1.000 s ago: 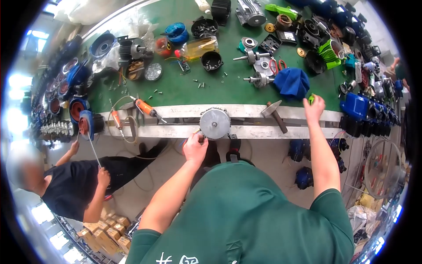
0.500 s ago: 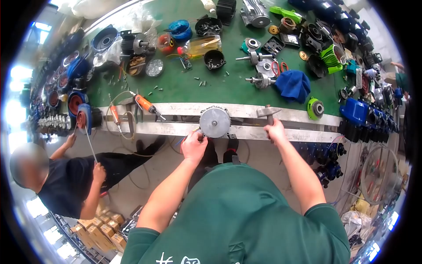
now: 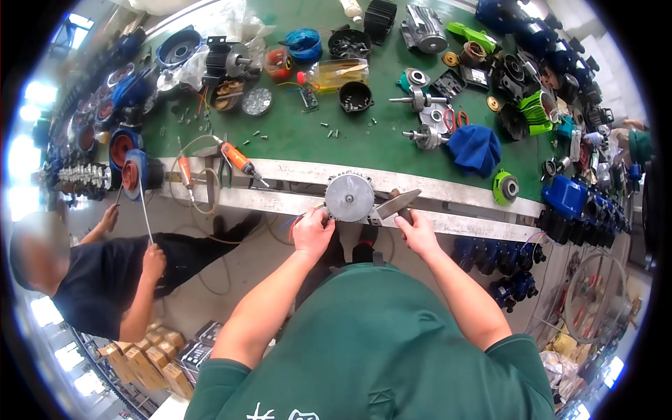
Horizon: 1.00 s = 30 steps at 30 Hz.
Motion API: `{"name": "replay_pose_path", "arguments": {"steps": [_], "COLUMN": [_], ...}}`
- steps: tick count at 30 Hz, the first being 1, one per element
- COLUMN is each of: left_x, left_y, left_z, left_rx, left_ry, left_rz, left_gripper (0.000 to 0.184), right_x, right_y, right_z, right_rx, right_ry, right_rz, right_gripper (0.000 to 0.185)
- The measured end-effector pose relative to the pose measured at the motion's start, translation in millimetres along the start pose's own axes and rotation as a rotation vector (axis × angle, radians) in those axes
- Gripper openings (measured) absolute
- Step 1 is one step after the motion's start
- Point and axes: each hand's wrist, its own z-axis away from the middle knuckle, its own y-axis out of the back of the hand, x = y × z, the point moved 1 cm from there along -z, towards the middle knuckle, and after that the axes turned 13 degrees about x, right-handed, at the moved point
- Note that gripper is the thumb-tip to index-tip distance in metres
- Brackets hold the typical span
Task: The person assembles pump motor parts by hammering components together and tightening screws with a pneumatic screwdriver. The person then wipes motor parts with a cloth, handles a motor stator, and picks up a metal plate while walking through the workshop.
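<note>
A round grey metal motor (image 3: 349, 198) sits on the pale rails at the bench's near edge, its flat end face and centre shaft turned up. At its lower left edge is my left hand (image 3: 313, 232), fingers closed; what they pinch is hidden. Thin coloured wires (image 3: 291, 222) show beside that hand. My right hand (image 3: 418, 232) grips a hammer (image 3: 399, 204) by its handle, which the hand mostly covers. The hammer head is tilted, close to the motor's lower right side; I cannot tell if they touch.
Orange power screwdrivers (image 3: 239, 159) with a hose lie on the left. A blue cloth (image 3: 475, 150), rotor shafts (image 3: 424, 137) and a green end cover (image 3: 505, 187) are on the right. A black bowl (image 3: 355, 97) stands farther back. At left a co-worker (image 3: 98, 276) handles a blue motor housing (image 3: 133, 173).
My right hand has brought the hammer left and nearer, from over the right rail to beside the motor. My left hand remains at the motor's lower left edge. The whole view has shifted slightly.
</note>
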Motion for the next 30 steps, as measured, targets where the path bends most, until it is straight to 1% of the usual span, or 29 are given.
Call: {"name": "replay_pose_path", "arguments": {"steps": [1,4,6,8,11,14,15,18,20,21,24,25,28,29,30], "left_x": [-1,1,2,2,1,2,2,2,3,2,-2,-2,-3,-4,-5], "left_y": [0,-2,-3,-2,-1,-1,-1,-1,0,1,1,1,0,-2,-2], "left_z": [1,5,7,7,6,6,6,6,5,5,3,3,4,4,4], "left_rx": [-0.002,-0.004,0.011,0.041,0.049,0.055,0.059,0.071,0.073,0.076,0.054,0.068,0.09,0.087,0.085], "left_ry": [0.001,0.03,0.043,0.044,0.025,0.018,0.017,0.007,0.015,0.017,-0.003,-0.011,-0.024,-0.021,-0.02], "left_rz": [0.005,0.014,0.016,0.013,0.036,0.047,0.049,0.063,0.056,0.054,0.042,0.045,0.055,0.059,0.063], "left_gripper": [0.019,0.018,0.018,0.018,0.018,0.018,0.018,0.019,0.019,0.019,0.018,0.018,0.019,0.019,0.019], "right_x": [9,14,28,32,38,16,16,12,27,22,7,14,16,26,31], "right_y": [-1,-8,-17,-15,-14,-8,-8,-12,-16,-17,-8,-8,-11,-16,-17], "right_z": [-4,0,-1,-2,-6,4,5,13,4,4,6,4,10,8,6], "right_rx": [0.035,0.179,0.167,0.106,0.108,0.014,0.036,0.17,0.13,0.112,0.049,0.086,0.174,0.195,0.173], "right_ry": [-0.022,0.068,0.267,0.229,0.235,-0.043,-0.061,-0.042,0.101,0.174,0.009,0.046,-0.04,0.028,0.088], "right_rz": [-0.064,-0.285,0.022,0.091,0.076,-0.108,-0.124,-0.298,-0.043,0.085,0.019,0.019,-0.136,-0.151,-0.058], "right_gripper": [0.027,0.021,0.024,0.026,0.025,0.022,0.021,0.023,0.027,0.029,0.03,0.029,0.029,0.028,0.028]}}
